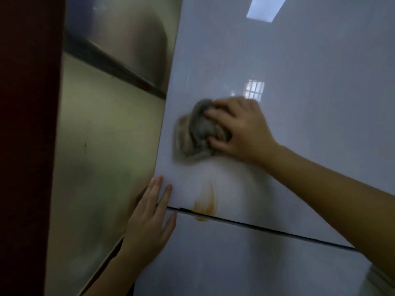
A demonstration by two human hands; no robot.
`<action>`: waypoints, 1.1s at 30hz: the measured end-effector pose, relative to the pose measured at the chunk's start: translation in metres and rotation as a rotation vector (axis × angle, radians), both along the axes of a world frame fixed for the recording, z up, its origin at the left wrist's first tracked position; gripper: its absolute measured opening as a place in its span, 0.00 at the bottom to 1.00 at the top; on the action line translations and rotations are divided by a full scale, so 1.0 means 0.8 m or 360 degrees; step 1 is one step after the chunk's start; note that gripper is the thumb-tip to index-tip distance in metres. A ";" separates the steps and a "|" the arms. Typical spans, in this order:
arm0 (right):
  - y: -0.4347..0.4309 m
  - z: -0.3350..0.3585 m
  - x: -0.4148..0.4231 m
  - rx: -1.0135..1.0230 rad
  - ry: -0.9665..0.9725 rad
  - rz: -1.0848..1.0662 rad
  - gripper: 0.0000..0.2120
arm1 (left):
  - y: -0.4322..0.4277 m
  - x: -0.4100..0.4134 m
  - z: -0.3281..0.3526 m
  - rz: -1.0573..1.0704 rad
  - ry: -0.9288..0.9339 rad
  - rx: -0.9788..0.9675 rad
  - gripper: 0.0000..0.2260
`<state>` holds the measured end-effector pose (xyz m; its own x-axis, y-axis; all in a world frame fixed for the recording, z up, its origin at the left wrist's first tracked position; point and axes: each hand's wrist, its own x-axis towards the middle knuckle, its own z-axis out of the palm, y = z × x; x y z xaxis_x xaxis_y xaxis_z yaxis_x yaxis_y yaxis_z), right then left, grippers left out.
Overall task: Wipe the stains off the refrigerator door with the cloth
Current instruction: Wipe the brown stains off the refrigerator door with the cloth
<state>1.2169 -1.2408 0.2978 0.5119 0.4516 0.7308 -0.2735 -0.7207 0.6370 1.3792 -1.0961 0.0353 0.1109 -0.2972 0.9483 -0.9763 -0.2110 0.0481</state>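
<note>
Right hand (241, 129) closed on a bunched grey cloth (196, 131), fingers curled into the folds, pressing the wad flat against the refrigerator door (299, 71); cloth blurred at its left side, lying on the upper door panel, near the left edge and above the stain. Left hand (149, 218) open, holding nothing, fingers stretched and laid flat at the left edge of the door, across the dark seam (267, 228) between upper and lower panels. Orange-brown stain (206, 205) just beside the left fingertips, low on the upper panel, touching the seam and running a little over onto the lower panel; a pale, smeared zone around and above it, up to the cloth. Door surface glossy, light grey-blue, with reflection of a barred window (254, 89) just above the right hand and of a long ceiling light (266, 7) at the top. Left of the door a beige wall (102, 146), dull, with a small dark mark; above it a metallic surface (128, 39); at far left a dark red vertical band (27, 124). Room dim.
</note>
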 end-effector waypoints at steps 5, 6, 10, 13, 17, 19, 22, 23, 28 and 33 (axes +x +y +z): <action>0.021 0.034 0.024 0.0420 -0.0411 0.0018 0.27 | -0.003 0.001 0.000 -0.0002 -0.0005 -0.0012 0.28; 0.024 0.020 0.028 0.0430 -0.0377 0.0017 0.28 | -0.004 0.000 -0.001 0.0002 -0.0007 -0.0018 0.28; 0.019 -0.076 0.024 0.0107 0.0092 0.0013 0.27 | -0.009 0.002 -0.003 0.0000 -0.0003 -0.0064 0.27; 0.007 -0.131 0.005 -0.0123 0.0371 0.0034 0.23 | -0.010 0.001 -0.002 -0.0044 -0.0007 -0.0089 0.27; -0.003 -0.102 -0.012 0.0025 0.0095 -0.0023 0.24 | -0.008 -0.001 -0.001 -0.0010 -0.0013 -0.0063 0.28; -0.002 -0.076 -0.019 0.0289 -0.0179 -0.0042 0.27 | -0.006 -0.002 -0.003 0.0009 -0.0006 -0.0042 0.28; 0.005 -0.083 -0.017 0.0439 -0.0312 -0.0048 0.28 | -0.006 -0.001 -0.003 0.0037 0.0000 -0.0035 0.28; 0.007 -0.099 -0.014 0.0431 -0.0282 -0.0048 0.28 | -0.006 -0.001 -0.003 0.0032 -0.0005 -0.0035 0.28; 0.001 -0.228 -0.024 0.0238 0.0110 -0.0038 0.25 | -0.004 0.008 -0.005 0.0023 -0.0039 0.0000 0.29; -0.030 -0.301 -0.087 0.0150 0.0283 -0.0112 0.22 | -0.001 0.005 -0.001 0.0025 -0.0026 -0.0018 0.26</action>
<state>1.1476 -1.2652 0.0574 0.6645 0.3442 0.6633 -0.2146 -0.7624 0.6105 1.3829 -1.0966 0.0341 0.1001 -0.2849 0.9533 -0.9735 -0.2261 0.0346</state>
